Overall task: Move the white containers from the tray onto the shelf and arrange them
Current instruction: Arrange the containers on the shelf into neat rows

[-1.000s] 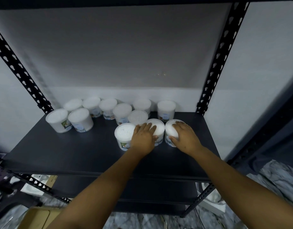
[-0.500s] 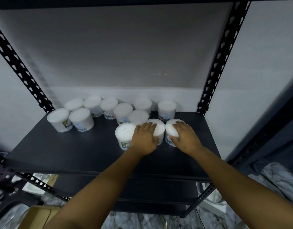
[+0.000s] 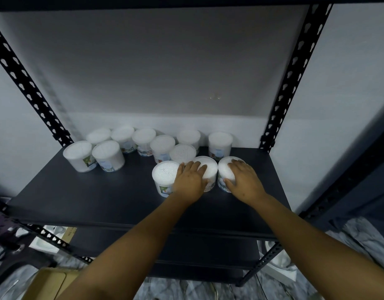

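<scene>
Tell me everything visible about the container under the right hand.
The container is a squat white cylinder, seemingly translucent plastic, with a speckled white top and a partly hidden label low on its side. It stands upright at the front right of the dark shelf, rightmost of a front trio, close against the middle one. The right hand lies palm-down over its top and front.

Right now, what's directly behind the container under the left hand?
Behind the middle front container, under the left hand, stands another white container, touching or nearly so. Its lower label is hidden.

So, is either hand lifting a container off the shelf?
No. Both the left hand and right hand rest on containers standing on the shelf.
</scene>
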Available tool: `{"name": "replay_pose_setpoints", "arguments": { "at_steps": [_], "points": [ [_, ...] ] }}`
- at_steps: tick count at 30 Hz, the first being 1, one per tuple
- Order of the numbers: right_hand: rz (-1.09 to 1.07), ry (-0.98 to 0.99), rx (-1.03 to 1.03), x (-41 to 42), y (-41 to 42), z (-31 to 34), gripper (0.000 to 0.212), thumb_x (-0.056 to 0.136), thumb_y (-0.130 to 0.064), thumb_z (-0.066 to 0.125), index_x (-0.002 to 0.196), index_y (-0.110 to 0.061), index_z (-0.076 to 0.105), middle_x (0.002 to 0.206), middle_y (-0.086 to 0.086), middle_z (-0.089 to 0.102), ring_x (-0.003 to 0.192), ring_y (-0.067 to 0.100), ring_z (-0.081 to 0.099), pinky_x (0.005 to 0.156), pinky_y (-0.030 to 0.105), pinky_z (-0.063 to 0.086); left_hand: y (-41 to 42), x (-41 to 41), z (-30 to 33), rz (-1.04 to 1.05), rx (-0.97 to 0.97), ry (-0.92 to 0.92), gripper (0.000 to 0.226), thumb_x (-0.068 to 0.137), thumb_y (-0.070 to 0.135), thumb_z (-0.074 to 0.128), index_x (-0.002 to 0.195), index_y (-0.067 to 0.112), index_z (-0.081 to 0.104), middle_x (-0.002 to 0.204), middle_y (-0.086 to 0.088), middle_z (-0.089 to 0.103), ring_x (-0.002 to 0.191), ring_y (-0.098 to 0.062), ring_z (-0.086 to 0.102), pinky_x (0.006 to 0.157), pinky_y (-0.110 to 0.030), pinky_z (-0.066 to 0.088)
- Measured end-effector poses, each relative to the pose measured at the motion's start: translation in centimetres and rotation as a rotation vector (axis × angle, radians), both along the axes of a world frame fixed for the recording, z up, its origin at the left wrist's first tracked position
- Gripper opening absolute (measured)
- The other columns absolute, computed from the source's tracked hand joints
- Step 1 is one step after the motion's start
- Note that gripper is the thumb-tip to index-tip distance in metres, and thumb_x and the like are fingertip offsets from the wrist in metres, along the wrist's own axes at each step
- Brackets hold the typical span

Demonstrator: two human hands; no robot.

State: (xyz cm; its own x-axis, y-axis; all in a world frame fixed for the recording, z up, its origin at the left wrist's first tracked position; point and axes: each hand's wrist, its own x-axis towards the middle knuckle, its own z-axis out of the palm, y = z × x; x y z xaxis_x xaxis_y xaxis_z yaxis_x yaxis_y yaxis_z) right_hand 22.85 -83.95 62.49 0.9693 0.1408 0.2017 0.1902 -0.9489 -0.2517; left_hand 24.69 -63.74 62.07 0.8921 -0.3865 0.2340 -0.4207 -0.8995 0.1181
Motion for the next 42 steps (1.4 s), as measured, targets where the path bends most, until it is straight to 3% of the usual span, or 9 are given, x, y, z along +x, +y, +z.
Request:
{"name": "replay_pose_setpoints", "arguments": {
  "at_steps": [4, 11, 42],
  "points": [
    [0.003, 0.009, 0.004, 0.1, -0.1, 0.0, 0.058, 0.089, -0.036, 0.058, 0.138, -0.01, 0.043, 0.147, 0.01, 0.041, 0.137, 0.024, 0.034, 0.114, 0.033, 0.018, 0.4, 0.3, -0.7, -0.018, 0.009, 0.043, 0.051, 0.098, 0.034, 0.043, 0.146, 0.022, 0.032, 0.155, -0.003, 0.029, 0.145, -0.026, 0.018, 0.117, -0.044, 0.003],
    [-0.003, 0.037, 0.016, 0.3, -0.1, 0.1, 0.06, 0.09, -0.037, 0.057, 0.141, -0.011, 0.04, 0.149, 0.008, 0.038, 0.138, 0.023, 0.031, 0.115, 0.032, 0.016, 0.3, 0.1, -0.4, 0.003, -0.03, 0.006, 0.052, 0.095, 0.041, 0.045, 0.142, 0.019, 0.039, 0.149, -0.007, 0.036, 0.139, -0.025, 0.027, 0.117, -0.041, 0.006],
    [0.015, 0.014, 0.021, 0.0, 0.1, 0.1, 0.061, 0.089, -0.039, 0.058, 0.139, -0.01, 0.041, 0.148, 0.01, 0.039, 0.138, 0.024, 0.032, 0.115, 0.033, 0.017, 1.3, -0.1, -0.1, 0.007, -0.054, 0.073, 0.056, 0.096, 0.046, 0.042, 0.147, 0.024, 0.032, 0.155, -0.001, 0.028, 0.144, -0.021, 0.019, 0.118, -0.04, 0.006]
  ]
}}
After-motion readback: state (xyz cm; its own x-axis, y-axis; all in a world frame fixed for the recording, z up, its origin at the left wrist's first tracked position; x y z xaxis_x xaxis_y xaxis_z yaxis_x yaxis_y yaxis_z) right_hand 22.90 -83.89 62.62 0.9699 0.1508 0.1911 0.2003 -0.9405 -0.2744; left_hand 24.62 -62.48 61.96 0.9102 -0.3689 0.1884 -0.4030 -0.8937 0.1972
